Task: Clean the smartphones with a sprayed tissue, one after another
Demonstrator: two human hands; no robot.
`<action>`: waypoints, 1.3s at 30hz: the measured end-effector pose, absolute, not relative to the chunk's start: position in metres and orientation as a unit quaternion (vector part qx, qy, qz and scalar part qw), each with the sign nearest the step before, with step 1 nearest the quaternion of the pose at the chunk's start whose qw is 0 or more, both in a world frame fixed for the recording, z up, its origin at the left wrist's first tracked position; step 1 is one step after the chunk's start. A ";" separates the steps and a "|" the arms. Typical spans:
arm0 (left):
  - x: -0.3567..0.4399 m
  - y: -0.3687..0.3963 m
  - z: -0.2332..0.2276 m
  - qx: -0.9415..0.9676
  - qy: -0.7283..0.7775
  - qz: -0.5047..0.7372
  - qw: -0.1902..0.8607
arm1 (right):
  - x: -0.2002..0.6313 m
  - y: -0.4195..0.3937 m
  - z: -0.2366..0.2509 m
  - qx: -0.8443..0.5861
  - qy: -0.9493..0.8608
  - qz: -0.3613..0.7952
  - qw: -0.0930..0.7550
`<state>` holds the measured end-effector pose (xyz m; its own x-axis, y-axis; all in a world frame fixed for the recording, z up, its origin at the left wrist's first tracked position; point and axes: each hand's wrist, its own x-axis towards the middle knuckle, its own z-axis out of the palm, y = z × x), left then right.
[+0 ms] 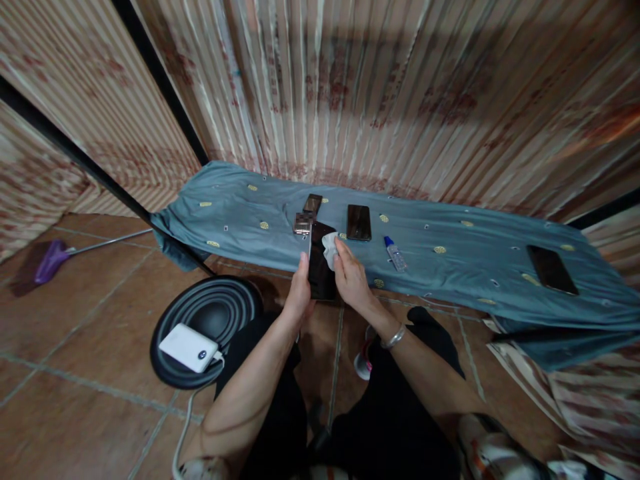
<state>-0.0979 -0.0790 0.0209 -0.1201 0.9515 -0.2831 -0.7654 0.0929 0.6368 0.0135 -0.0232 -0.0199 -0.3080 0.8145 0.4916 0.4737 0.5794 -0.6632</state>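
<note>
My left hand (299, 288) is closed around the left edge of a black tablet or large phone (321, 280), its dark glossy face turned up toward me. Pinched in the fingers of my right hand (351, 272) is a crumpled white cloth (329, 249), which lies against the upper right part of that dark face. Just beyond the device, a small dark phone (313, 203) lies on the blue cloth, partly behind a blurred square patch (303, 223). A black phone (359, 222) and a clear bottle with a blue cap (395, 255) are to the right of my hands.
A blue patterned cloth (280, 200) covers the long bench, with another black phone (553, 269) at its right. On a round black stool (167, 373) at my left rests a white power bank (189, 347) with a cable. A purple broom (50, 260) and black poles (165, 73) stand left.
</note>
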 end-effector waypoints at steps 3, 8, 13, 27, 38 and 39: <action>-0.098 -0.079 0.030 0.125 0.368 0.659 0.643 | 0.013 -0.027 -0.021 -0.405 -0.791 0.199 0.414; -0.101 -0.077 0.030 0.122 0.377 0.667 0.631 | 0.013 -0.033 -0.023 -0.386 -0.805 0.179 0.412; -0.106 -0.075 0.031 0.114 0.380 0.682 0.615 | 0.012 -0.043 -0.027 -0.363 -0.823 0.175 0.400; -0.120 -0.070 0.038 0.088 0.385 0.701 0.594 | 0.018 -0.062 -0.016 -0.310 -0.863 0.144 0.372; -0.124 -0.069 0.040 0.086 0.388 0.686 0.610 | 0.024 -0.057 -0.005 -0.291 -0.867 0.111 0.390; -0.124 -0.069 0.038 0.087 0.390 0.686 0.608 | 0.023 -0.058 -0.005 -0.287 -0.869 0.108 0.388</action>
